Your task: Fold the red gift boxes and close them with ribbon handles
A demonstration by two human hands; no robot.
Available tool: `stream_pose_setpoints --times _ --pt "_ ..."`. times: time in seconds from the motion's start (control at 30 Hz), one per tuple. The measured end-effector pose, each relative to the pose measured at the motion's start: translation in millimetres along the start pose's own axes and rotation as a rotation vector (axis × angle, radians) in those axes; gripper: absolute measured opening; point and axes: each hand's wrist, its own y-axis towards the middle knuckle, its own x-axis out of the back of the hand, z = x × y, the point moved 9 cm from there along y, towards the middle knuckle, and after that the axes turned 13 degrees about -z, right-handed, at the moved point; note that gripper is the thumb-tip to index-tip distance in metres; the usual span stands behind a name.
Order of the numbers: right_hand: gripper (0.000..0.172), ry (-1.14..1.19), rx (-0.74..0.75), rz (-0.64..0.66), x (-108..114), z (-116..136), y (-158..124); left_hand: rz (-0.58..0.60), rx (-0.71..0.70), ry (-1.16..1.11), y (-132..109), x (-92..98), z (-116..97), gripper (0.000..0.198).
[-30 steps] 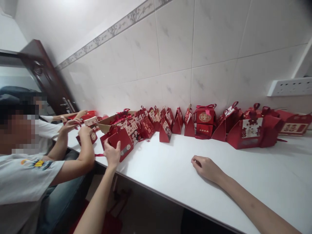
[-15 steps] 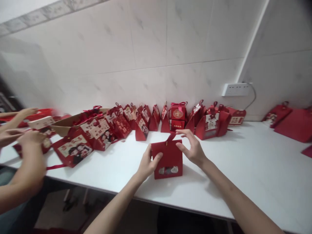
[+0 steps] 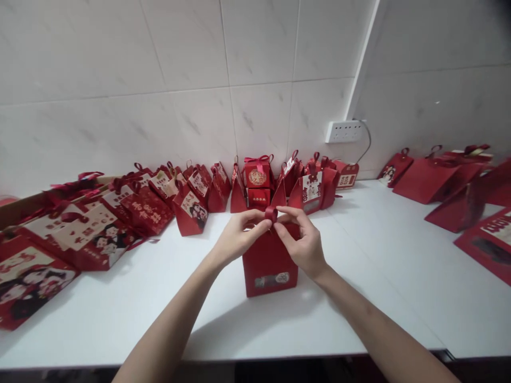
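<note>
A red gift box (image 3: 268, 260) with a small clear window low on its face stands upright on the white table in front of me. From its top rises a dark red ribbon loop (image 3: 271, 214). My left hand (image 3: 244, 234) pinches the loop from the left, thumb and forefinger closed at its base. On the other side, my right hand (image 3: 302, 240) has its thumb and forefinger closed on the same ribbon. The fingers partly cover the box's top edge.
Along the tiled wall stand many red gift boxes, among them a stacked pair (image 3: 257, 181) with a bow. Others with printed couples (image 3: 35, 282) lie at left, and more red boxes (image 3: 423, 178) stand at right. A white power strip (image 3: 344, 131) is mounted on the wall.
My left hand has gone from the box's side up to the ribbon loop, and my right hand has closed on it too. The view has turned right; the co-worker's arms are out of sight.
</note>
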Motion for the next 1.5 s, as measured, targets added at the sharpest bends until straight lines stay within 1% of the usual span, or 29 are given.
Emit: stream_pose_setpoints --times 0.1,0.23,0.33,0.4,0.53,0.63,0.8,0.97,1.13,1.3,1.4,1.5 --pt "0.020 -0.044 0.098 -0.003 0 11 -6 -0.063 -0.017 -0.023 -5 -0.8 -5 0.024" --pt "0.027 -0.067 0.272 0.024 -4 25 -14 -0.127 0.020 -0.079 -17 4.7 -4 0.020" --pt "0.023 -0.080 0.355 0.027 -5 32 -18 -0.166 0.052 -0.108 -21 8.1 -5 0.018" --pt "0.021 -0.095 0.384 0.025 -6 35 -20 -0.193 0.044 -0.121 -22 9.2 -7 0.016" --pt "0.022 -0.102 0.394 -0.017 -5 36 -21 -0.277 -0.013 -0.116 -23 12.1 -11 0.015" --pt "0.025 -0.084 0.403 -0.043 -6 36 -22 -0.324 -0.031 -0.121 -23 13.5 -10 0.014" --pt "0.024 -0.076 0.407 -0.048 -5 36 -23 -0.382 -0.081 -0.115 -25 16.6 -12 0.013" --pt "0.020 -0.093 0.424 -0.050 -3 41 -24 -0.467 -0.134 -0.069 -28 22.8 -16 0.016" --pt "0.019 -0.119 0.470 -0.026 -5 43 -25 -0.490 -0.147 -0.039 -29 23.4 -17 0.015" --pt "0.014 -0.195 0.510 -0.029 -5 45 -26 -0.505 -0.154 -0.034 -31 23.0 -16 0.013" --pt "0.012 -0.215 0.486 -0.030 -5 45 -25 -0.500 -0.177 -0.037 -32 22.8 -17 0.014" --pt "0.015 -0.172 0.447 -0.032 -6 44 -22 -0.499 -0.193 -0.046 -32 24.0 -17 0.014"
